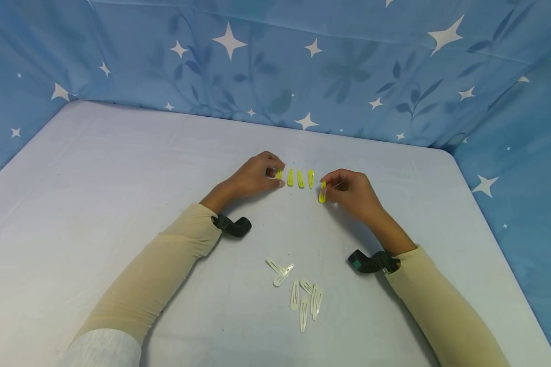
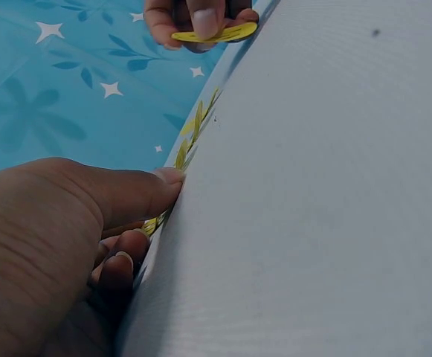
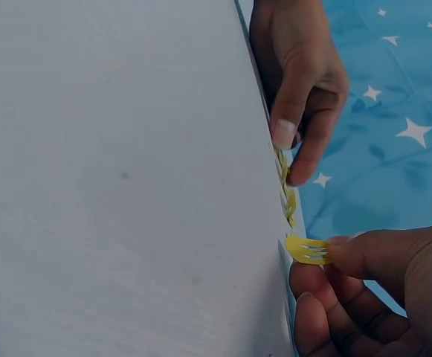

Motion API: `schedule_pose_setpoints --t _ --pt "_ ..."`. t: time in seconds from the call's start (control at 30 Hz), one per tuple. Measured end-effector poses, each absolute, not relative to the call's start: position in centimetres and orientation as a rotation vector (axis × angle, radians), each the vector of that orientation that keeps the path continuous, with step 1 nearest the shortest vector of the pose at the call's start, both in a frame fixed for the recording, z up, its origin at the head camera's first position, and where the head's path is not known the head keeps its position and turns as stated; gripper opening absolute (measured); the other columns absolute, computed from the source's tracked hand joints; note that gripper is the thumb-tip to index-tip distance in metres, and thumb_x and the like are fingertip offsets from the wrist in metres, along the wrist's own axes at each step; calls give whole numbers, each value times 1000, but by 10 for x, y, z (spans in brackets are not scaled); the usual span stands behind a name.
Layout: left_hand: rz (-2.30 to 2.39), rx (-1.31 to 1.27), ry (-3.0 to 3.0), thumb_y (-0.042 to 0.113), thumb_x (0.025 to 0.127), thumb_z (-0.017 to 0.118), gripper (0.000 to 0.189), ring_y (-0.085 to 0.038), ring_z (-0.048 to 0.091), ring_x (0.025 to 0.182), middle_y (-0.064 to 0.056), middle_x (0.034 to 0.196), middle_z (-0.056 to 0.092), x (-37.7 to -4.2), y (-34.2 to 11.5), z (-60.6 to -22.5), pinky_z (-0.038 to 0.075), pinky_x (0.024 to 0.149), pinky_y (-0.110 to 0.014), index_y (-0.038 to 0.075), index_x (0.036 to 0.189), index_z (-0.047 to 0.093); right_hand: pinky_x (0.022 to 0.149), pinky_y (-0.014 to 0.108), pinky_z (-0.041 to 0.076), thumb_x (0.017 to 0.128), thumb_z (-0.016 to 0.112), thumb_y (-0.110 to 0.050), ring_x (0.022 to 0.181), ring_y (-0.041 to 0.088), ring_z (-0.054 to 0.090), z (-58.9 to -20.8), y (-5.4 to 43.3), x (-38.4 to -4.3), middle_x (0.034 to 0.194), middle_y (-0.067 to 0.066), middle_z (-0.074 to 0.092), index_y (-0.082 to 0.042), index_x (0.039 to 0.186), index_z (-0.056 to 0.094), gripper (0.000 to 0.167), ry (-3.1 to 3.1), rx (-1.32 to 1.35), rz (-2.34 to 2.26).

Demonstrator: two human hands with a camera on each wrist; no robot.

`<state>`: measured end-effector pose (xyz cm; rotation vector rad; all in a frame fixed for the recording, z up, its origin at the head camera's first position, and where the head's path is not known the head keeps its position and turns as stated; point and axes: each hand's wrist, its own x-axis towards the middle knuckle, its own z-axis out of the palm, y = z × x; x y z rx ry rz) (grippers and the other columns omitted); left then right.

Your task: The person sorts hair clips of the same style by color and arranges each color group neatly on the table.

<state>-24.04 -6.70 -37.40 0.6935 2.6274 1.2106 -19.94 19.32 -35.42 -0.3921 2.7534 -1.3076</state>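
My right hand (image 1: 354, 196) pinches a yellow snap hair clip (image 1: 322, 193) between thumb and fingers, at the right end of a short row. In the right wrist view that clip (image 3: 307, 251) shows its slotted face, raised over the cloth. At the row's left end, my left hand (image 1: 257, 176) has thumb and fingers round another yellow hair clip (image 1: 278, 175), partly hidden by them. Between the hands lie three more yellow clips: a left one (image 1: 291, 177), a middle one (image 1: 300, 179) and a right one (image 1: 310, 179), side by side and roughly upright in the head view.
Several white snap hair clips (image 1: 304, 313) lie loosely grouped nearer the body, some overlapping. A white cloth (image 1: 119, 168) covers the table. Blue curtain (image 1: 275, 66) with stars hangs behind and at the sides. Each wrist wears a black camera band, the left one (image 1: 233, 226) and right one (image 1: 372, 262).
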Motion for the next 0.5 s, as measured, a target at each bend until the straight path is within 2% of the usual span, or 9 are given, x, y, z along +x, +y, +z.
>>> schedule_pose_setpoints --t 0.5 --pt "1211 693 2629 14 90 70 45 -19 55 103 -10 130 49 -239 -67 -373 44 88 -31 1 132 59 63 23 48 88 68 -1 82 23 57 -355 190 -221 95 13 64 1 108 69 19 2781 -307 -1311"
